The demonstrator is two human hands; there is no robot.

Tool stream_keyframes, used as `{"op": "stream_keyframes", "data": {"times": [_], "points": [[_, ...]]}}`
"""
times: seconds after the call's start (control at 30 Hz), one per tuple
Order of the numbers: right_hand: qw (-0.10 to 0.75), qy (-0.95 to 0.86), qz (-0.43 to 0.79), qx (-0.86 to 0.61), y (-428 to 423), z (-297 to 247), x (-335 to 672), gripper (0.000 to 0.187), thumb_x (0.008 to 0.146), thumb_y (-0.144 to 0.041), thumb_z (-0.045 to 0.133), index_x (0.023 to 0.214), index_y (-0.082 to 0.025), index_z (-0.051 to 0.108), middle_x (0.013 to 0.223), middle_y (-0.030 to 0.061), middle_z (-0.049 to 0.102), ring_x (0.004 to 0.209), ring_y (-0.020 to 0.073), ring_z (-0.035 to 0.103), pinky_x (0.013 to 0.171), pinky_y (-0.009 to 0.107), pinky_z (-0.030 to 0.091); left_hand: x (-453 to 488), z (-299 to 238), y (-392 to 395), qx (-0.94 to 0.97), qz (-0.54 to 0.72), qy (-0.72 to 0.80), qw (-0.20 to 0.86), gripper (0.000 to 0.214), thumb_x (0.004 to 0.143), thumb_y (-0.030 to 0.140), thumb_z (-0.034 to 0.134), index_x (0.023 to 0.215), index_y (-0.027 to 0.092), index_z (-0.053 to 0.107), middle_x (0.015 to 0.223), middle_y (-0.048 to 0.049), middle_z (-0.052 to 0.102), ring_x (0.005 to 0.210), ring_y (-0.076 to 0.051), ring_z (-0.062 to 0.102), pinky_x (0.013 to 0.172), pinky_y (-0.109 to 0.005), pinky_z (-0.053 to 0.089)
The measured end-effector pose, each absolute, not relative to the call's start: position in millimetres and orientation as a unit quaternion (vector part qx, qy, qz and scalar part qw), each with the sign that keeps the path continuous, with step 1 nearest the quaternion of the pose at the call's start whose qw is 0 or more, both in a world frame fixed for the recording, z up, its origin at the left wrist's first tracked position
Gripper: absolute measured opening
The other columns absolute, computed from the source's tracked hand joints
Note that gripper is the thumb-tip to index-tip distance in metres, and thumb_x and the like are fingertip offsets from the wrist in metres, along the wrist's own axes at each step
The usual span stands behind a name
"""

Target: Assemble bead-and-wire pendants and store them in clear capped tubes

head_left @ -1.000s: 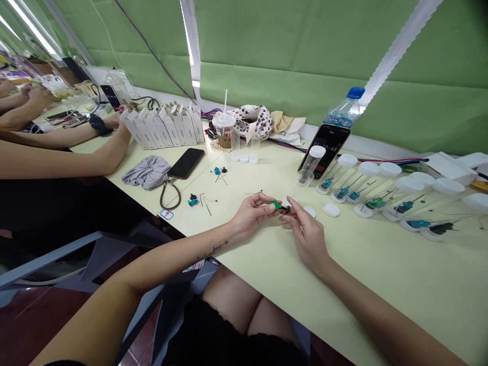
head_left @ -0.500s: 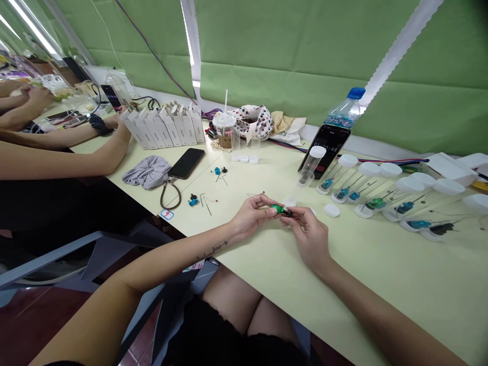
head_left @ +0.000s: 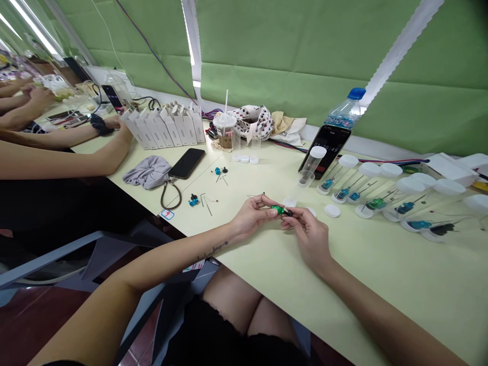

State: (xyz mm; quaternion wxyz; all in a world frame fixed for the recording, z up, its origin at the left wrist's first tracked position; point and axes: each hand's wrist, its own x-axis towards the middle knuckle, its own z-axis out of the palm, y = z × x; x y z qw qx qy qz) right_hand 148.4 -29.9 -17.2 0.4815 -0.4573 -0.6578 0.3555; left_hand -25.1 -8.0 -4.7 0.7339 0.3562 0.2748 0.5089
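Both hands pinching one small green part, just above the table.
L hand (head_left: 252, 216) grips green part (head_left: 277, 209) w/ fingertips; R hand (head_left: 309, 233) nips its black end (head_left: 287, 213). Loose white cap (head_left: 332, 210) near, tubes (head_left: 345, 175) beyond.

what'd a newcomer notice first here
At the middle of the pale table, the left hand and right hand pinch a small green part between them. To their right lies a row of white-capped clear tubes, by a propped phone showing a timer. Other people's arms line the table's left end.
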Motion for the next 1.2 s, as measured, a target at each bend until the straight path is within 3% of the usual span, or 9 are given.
{"op": "stream_keyframes", "data": {"times": [1.2], "points": [[0.456, -0.657, 0.399, -0.448, -27.6, -18.7, 151.7, 0.027, 0.095, -0.042, 0.048, 0.098, -0.019, 0.061, 0.076, 0.0017, 0.067, 0.061, 0.0141, 0.064, 0.059, 0.031, 0.058, -25.3, -4.5, -10.3, 0.366, 0.505, 0.279, 0.73, 0.033, 0.058, 0.024, 0.086, 0.079, 0.011, 0.064, 0.087, -0.0073, 0.073, 0.079, -0.016, 0.067, 0.086, -0.037, 0.048]]}}
